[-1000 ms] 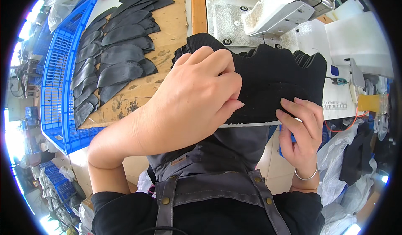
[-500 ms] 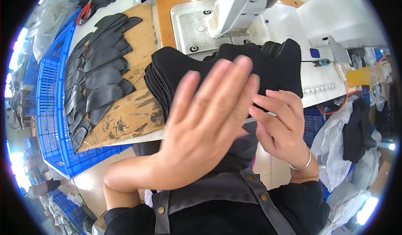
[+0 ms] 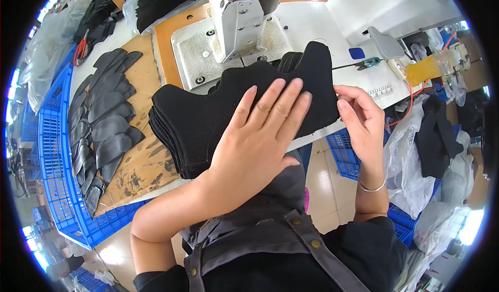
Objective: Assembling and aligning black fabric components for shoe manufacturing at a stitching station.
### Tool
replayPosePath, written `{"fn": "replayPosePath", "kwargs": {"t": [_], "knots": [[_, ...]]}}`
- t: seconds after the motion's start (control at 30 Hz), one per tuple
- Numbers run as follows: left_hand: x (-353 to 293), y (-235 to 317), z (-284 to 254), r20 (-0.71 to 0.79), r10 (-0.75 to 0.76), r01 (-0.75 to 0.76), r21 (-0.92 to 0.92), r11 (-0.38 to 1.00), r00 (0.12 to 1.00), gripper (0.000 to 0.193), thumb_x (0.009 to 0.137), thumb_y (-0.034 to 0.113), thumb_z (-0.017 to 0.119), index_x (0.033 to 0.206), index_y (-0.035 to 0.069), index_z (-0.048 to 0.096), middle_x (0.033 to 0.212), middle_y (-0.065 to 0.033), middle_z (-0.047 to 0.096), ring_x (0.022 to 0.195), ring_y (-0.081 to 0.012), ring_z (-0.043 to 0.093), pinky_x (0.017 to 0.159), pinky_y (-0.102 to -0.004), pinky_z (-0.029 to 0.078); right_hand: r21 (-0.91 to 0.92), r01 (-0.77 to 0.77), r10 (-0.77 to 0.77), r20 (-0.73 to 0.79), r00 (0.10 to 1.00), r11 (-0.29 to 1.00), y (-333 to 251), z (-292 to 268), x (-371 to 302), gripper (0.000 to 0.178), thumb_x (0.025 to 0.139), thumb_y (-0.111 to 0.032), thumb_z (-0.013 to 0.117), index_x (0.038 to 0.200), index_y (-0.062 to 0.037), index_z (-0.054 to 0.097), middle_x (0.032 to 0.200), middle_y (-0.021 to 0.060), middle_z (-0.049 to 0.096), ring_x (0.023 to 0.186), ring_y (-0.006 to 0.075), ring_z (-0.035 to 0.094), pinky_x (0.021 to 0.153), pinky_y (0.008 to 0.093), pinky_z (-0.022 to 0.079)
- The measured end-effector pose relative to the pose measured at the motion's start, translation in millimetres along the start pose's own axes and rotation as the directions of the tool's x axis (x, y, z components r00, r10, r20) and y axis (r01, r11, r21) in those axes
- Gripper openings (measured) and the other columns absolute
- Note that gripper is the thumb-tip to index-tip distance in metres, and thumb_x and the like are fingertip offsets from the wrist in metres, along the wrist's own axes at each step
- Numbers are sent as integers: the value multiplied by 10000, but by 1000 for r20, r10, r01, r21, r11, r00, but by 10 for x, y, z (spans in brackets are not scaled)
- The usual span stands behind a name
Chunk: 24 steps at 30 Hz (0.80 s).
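Note:
A stack of black fabric pieces (image 3: 192, 112) with curved, wavy edges lies in front of a sewing machine (image 3: 241, 27). My left hand (image 3: 257, 136) rests flat on top of the stack, its fingers stretched out and slightly apart. At the stack's right edge my right hand (image 3: 364, 118) has its thumb and forefinger brought together on the fabric, the other fingers curled behind. A bracelet (image 3: 372, 189) circles my right wrist.
Dark curved pieces (image 3: 112, 112) overlap on a brown board (image 3: 150, 159) to the left, beside a blue crate (image 3: 54, 162). Red-handled scissors (image 3: 81, 48) lie behind them. Small snips (image 3: 368, 63) and a yellow-filled bottle (image 3: 423, 72) are at the right. Another blue crate (image 3: 345, 154) stands below.
My left hand has come down from a blurred sweep to lie flat on the stack. My right hand has moved to the stack's right edge and closed there. The whole view has shifted.

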<state>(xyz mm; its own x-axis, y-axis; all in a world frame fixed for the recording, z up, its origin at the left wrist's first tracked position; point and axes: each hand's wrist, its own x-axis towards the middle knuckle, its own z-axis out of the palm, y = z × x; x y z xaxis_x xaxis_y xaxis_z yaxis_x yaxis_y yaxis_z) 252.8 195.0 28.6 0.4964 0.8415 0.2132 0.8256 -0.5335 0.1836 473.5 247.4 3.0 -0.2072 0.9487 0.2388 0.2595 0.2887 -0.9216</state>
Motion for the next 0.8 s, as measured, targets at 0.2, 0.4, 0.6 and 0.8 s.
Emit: {"fn": "replayPosePath", "kwargs": {"t": [0.2,0.4,0.6,0.8], "knots": [[39,1,-3,38,24,-23,-25,999,999,892,631,385,787,1435,365,402,1538,-97,279,1375,-332,320,1099,-507,276,-21,55,-56,-15,998,998,-16,-15,62,148,887,-31,639,1031,5,633,802,-9,569,700,40,505,631,192,412],[20,-27,-40,64,45,-44,-13,999,997,876,627,395,790,1422,359,424,1542,-110,265,1387,-343,295,1109,-531,222,189,-10,0,51,999,982,-212,68,56,305,831,33,671,1122,-6,587,773,-41,537,672,14,466,574,173,365],[-215,-151,-296,-373,68,-70,8,998,925,673,789,291,703,1366,36,469,1433,-189,450,1325,-317,449,1096,-472,307,379,-91,119,-52,992,921,-728,119,-19,451,825,-61,693,1207,89,505,882,85,645,603,70,574,453,175,443],[-798,-441,-956,-408,-60,232,386,893,911,369,812,-47,518,1163,-31,629,1256,-199,603,1231,-328,546,1070,-434,376,480,-80,-72,290,954,874,-663,288,40,478,886,-198,656,1242,67,480,936,143,658,717,151,640,624,245,531]]}}
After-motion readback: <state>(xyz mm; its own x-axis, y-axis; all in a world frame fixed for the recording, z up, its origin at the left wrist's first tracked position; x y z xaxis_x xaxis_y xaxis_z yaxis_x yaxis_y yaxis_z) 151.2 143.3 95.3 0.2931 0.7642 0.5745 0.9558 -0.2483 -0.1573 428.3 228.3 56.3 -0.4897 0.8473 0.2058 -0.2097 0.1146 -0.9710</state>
